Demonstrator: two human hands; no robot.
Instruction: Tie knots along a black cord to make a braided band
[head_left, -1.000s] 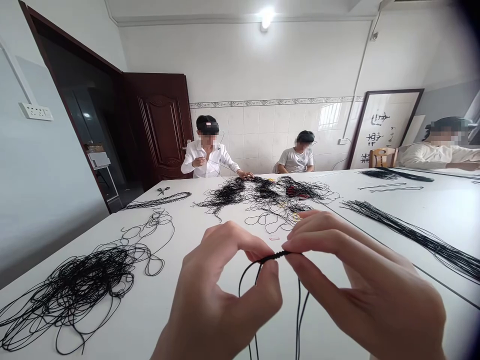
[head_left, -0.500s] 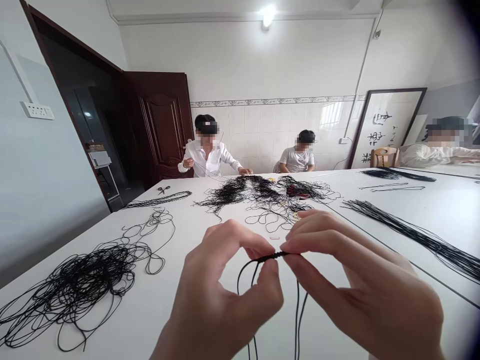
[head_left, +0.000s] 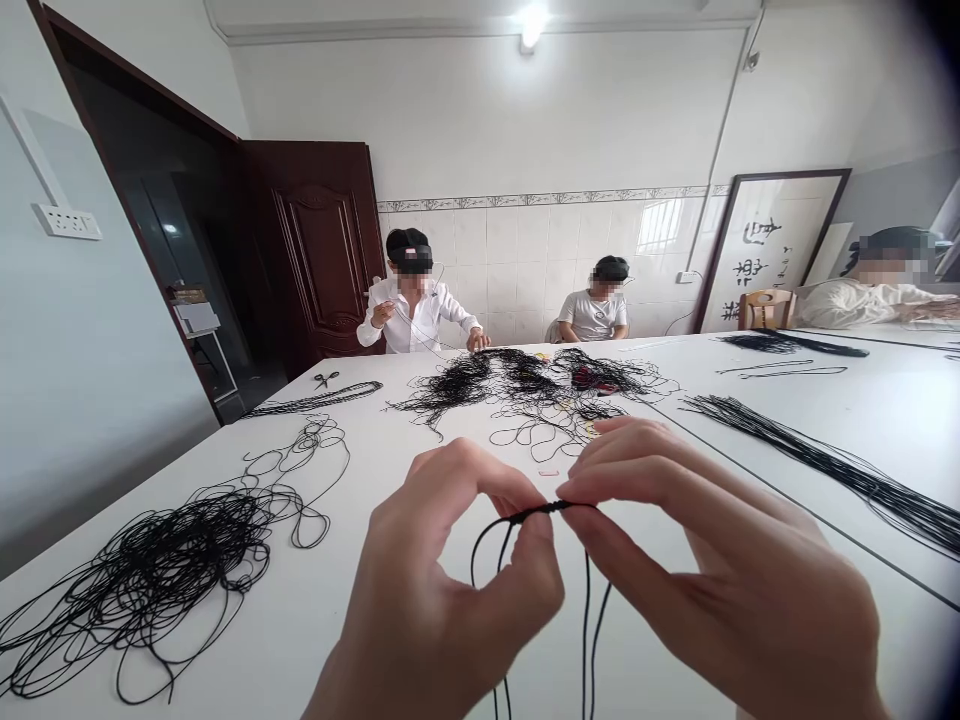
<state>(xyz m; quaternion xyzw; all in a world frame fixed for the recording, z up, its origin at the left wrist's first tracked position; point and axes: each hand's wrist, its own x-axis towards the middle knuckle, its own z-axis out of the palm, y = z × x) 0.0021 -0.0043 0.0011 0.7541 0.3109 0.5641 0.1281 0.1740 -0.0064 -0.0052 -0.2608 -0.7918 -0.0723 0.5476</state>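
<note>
Between my two hands a short knotted stretch of black cord (head_left: pixel 551 507) is held nearly level above the table. My left hand (head_left: pixel 450 575) pinches its left part between thumb and index finger. The thumb and index finger of my right hand (head_left: pixel 720 560) close on the right part, the fingertips of both hands almost meeting. A thin cord loop curves out left of the knots, and loose strands hang below on both sides. The parts of the knots under my fingertips are hidden.
On the white table (head_left: pixel 300 640), a tangled black cord pile (head_left: pixel 180 560) lies left. More cord heaps (head_left: pixel 517 380) lie ahead, near small scissors (head_left: pixel 326 380). A straight cord bundle (head_left: pixel 825 460) lies right. Across the table sits a person in a white shirt (head_left: pixel 420 320); two others sit further right.
Both hands keep their pinch and the knotted cord has barely shifted. The hanging strands swing slightly left. Across the table, the white-shirted person's hands have moved a little.
</note>
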